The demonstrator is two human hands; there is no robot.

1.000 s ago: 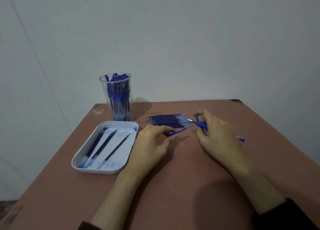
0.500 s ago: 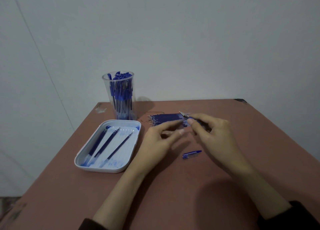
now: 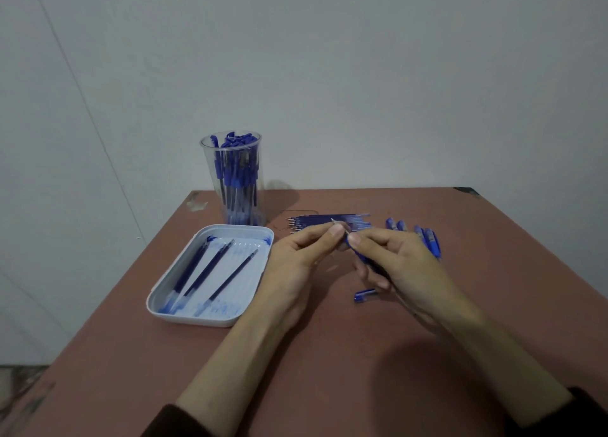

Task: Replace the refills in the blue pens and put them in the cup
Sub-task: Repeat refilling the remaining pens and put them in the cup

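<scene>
Head view: recorded right hand (image 3: 406,267) curled round a blue pen (image 3: 361,256) and left hand (image 3: 296,259) pinching that pen's tip end, both right of the tray (image 3: 190,318). Logged cup (image 3: 233,180) of blue pens standing just behind the tray, refill stack (image 3: 329,221) behind-right of it, loose cap (image 3: 364,295) right of it. Counted three refills (image 3: 214,265) lying inside the tray.

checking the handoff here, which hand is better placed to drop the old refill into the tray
Left, probably. The left hand pinches the tip end of the pen, and the tray lies on its side; the right hand grips the barrel.
</scene>
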